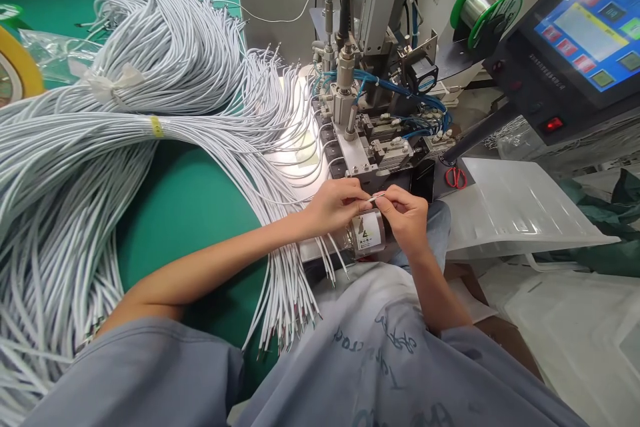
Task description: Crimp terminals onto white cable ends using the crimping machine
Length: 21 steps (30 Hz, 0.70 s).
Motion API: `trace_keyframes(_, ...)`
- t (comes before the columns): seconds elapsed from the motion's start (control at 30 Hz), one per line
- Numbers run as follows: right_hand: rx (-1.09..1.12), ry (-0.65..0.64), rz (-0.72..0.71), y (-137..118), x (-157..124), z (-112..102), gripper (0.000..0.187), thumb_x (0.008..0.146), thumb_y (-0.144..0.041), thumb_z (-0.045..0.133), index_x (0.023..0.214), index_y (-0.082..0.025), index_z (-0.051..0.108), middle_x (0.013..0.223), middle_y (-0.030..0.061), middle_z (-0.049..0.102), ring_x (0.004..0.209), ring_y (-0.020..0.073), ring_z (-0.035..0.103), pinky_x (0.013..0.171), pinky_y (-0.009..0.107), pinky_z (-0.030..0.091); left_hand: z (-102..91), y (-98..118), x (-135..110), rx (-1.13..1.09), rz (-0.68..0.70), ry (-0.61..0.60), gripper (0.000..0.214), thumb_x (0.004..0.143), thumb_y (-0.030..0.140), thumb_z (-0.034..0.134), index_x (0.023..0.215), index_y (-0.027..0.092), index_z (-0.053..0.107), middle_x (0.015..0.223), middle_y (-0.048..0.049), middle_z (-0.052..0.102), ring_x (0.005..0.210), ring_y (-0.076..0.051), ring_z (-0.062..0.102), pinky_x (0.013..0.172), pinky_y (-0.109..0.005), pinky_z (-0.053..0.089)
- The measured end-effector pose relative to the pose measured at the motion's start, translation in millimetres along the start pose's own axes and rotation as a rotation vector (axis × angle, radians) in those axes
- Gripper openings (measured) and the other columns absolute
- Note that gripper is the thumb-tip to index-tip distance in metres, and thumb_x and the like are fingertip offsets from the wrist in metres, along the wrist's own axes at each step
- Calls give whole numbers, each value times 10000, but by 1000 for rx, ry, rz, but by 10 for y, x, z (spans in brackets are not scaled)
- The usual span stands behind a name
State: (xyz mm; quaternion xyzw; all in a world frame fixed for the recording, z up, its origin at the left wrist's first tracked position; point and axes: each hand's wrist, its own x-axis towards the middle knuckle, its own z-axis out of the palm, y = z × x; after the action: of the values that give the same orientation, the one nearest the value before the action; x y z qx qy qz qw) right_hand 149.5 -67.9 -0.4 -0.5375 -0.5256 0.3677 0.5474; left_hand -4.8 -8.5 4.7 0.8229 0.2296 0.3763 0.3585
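My left hand (336, 205) pinches a white cable (371, 199) close to its end, just in front of the machine (357, 147). Facing it, my right hand (404, 212) has its thumb and forefinger closed on the thin wires at the cable's tip. Below my fingers sits a clear round container with a white label (369, 230). Many loose white cables (280, 267) fan out under my left forearm, their stripped ends hanging toward my lap.
Large bundles of white cables (165, 47) lie on the green mat (200, 193) at left. A solder wire spool (477, 8) and a touchscreen (593, 27) stand at right. Red-handled scissors (455, 178) lie near a translucent plastic tray (525, 207). A yellow tape roll (23, 63) is far left.
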Motion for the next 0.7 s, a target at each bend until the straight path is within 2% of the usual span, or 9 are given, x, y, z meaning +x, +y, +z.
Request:
trace_keyframes(0.07,18,-22,2,-10,12,-13,135,757,-285,632,709,-177,697,656,9,576,615,117,508,537,253,391,-3,-14,3,3,26,-5,153,837,211,579,764,125,682,567,21,498,523,-61,440,488,-174,343)
trace_keyframes(0.17,-19,-44,20,-46,27,-45,142,757,-273,629,700,-163,700,640,6,564,568,99,476,499,244,353,0,-36,4,107,95,52,169,839,192,567,726,121,669,571,13,498,533,-70,441,491,-185,335)
trace_keyframes(0.27,-81,-69,39,-81,40,-70,149,756,-258,617,686,-153,696,595,-13,502,509,75,399,460,239,293,10,-54,-1,255,175,102,212,841,194,554,665,125,651,574,-1,511,553,-86,443,510,-206,337)
trace_keyframes(0.33,-96,-74,15,-83,46,-68,139,748,-236,616,665,-152,689,540,-37,416,487,67,351,461,239,279,20,-60,-12,274,173,105,233,847,208,546,655,130,650,572,-3,512,555,-89,446,516,-208,343)
trace_keyframes(0.43,-69,-8,-52,-34,40,-21,126,727,-218,625,627,-158,676,497,-60,296,480,68,307,473,242,277,34,-62,-29,173,80,70,214,847,252,563,706,136,674,582,-2,526,557,-84,476,510,-195,364)
trace_keyframes(0.57,14,96,-57,73,24,53,114,726,-250,632,668,-169,686,527,-53,303,506,78,314,489,248,278,9,-81,-20,20,10,-24,198,846,285,576,791,136,695,641,-23,592,586,-86,531,548,-195,417)
trace_keyframes(0.7,-38,7,-2,53,72,-15,151,737,-266,610,645,-160,667,530,-50,319,510,81,324,507,252,297,-51,-113,11,70,60,-133,227,884,229,483,861,138,690,696,-39,613,621,-90,553,578,-198,431)
